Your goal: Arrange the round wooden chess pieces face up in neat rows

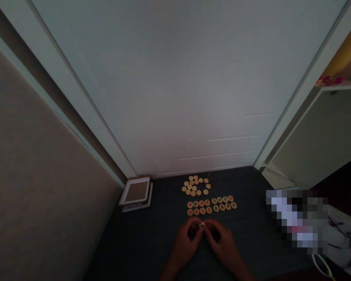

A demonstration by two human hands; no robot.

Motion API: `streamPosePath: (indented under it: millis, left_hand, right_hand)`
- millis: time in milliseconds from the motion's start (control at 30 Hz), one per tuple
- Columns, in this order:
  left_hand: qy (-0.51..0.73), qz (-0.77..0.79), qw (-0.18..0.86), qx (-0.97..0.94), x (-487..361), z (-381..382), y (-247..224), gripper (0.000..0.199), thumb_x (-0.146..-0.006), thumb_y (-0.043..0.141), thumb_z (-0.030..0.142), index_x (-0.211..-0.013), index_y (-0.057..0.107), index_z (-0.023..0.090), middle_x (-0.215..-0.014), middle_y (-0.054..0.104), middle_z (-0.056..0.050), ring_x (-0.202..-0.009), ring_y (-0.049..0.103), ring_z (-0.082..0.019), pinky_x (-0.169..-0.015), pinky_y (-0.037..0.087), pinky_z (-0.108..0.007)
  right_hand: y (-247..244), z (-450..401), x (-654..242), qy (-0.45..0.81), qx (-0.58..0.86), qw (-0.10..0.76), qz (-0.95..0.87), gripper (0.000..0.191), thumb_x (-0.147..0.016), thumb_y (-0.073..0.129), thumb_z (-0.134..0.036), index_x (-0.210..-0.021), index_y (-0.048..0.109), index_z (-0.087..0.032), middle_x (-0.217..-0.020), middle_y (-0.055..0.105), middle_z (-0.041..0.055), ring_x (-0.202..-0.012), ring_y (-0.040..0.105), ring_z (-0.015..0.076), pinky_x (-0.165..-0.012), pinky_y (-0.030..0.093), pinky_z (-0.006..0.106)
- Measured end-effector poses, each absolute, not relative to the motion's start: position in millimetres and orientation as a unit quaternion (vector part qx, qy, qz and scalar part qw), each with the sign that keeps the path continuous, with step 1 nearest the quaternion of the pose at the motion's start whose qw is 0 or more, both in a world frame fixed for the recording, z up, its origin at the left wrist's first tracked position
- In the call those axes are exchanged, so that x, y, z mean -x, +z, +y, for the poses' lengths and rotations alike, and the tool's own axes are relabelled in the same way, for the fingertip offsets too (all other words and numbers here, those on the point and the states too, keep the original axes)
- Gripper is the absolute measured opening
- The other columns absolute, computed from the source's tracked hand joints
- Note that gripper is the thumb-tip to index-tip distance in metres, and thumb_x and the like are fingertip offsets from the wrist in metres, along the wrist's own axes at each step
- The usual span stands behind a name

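Note:
Both hands meet low in the head view, fingertips together around a small round xiangqi piece (202, 224). My left hand (186, 241) pinches it from the left side, and my right hand (221, 242) pinches it from the right. Fingers hide most of its face. Just beyond the fingertips lie two rows of face-up xiangqi pieces with red and black characters, split into a left group (202, 211) and a right group (222, 207). Behind these rows, several pieces with blank sides up (194, 193) form a loose cluster.
The dark table (152, 238) backs onto a white panel (163, 97) with embossed hearts. At the back left corner lies a stack of flat boxes or frames (137, 192). A blurred-out object (295, 218) sits by the right edge, with cables (349, 246) beside it.

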State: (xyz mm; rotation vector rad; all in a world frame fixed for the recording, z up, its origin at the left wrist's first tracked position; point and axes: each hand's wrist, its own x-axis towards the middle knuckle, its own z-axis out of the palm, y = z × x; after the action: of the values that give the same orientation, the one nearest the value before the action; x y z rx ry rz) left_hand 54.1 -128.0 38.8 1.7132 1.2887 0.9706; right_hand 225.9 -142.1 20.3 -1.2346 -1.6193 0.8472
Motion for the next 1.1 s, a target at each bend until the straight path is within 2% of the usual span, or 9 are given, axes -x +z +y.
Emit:
streamPosePath:
  millis: [267, 467, 733, 1100]
  left_hand:
    - [0.393, 0.496, 0.426, -0.647, -53.0, -126.2, 39.8, 0.020, -0.094, 0.060, 0.041, -0.093, 0.069, 0.022, -0.083, 0.076, -0.003, -0.078, 0.071, -0.019, -0.073, 0.054, -0.028]
    - [0.398, 0.492, 0.429, -0.644, -52.9, -125.1, 43.1, 0.022, -0.095, 0.059, 0.040, -0.088, 0.070, 0.021, -0.082, 0.077, -0.003, -0.078, 0.072, -0.019, -0.073, 0.054, -0.027]
    - [0.403, 0.498, 0.427, -0.638, -52.4, -125.8, 44.7, 0.030, -0.097, 0.054, 0.044, -0.091, 0.072, 0.021, -0.083, 0.076, -0.003, -0.079, 0.071, -0.020, -0.073, 0.054, -0.026]
    - [0.401, 0.496, 0.417, -0.648, -51.5, -125.6, 41.4, 0.023, -0.095, 0.060, 0.040, -0.100, 0.075, 0.023, -0.095, 0.079, -0.003, -0.088, 0.073, -0.021, -0.080, 0.056, -0.028]
  right_hand:
    - [15.0, -143.7, -224.5, 0.323, 0.499, 0.431, -0.679, 0.028, -0.093, 0.062, -0.039, -0.116, 0.068, -0.025, -0.100, 0.076, 0.0056, -0.087, 0.073, 0.0212, -0.082, 0.059, 0.030]
    - [9.9, -142.5, -223.8, 0.319, 0.491, 0.431, -0.686, 0.026, -0.093, 0.063, -0.039, -0.114, 0.067, -0.024, -0.090, 0.075, 0.0034, -0.078, 0.072, 0.0183, -0.077, 0.059, 0.027]
    - [13.7, -143.5, -223.5, 0.306, 0.497, 0.436, -0.685, 0.029, -0.093, 0.062, -0.042, -0.116, 0.068, -0.025, -0.096, 0.075, 0.0049, -0.081, 0.072, 0.0192, -0.078, 0.060, 0.028]
    - [13.5, -142.3, -224.6, 0.300, 0.499, 0.446, -0.679, 0.028, -0.094, 0.061, -0.041, -0.116, 0.067, -0.025, -0.092, 0.075, 0.0033, -0.078, 0.072, 0.0183, -0.076, 0.059, 0.027]
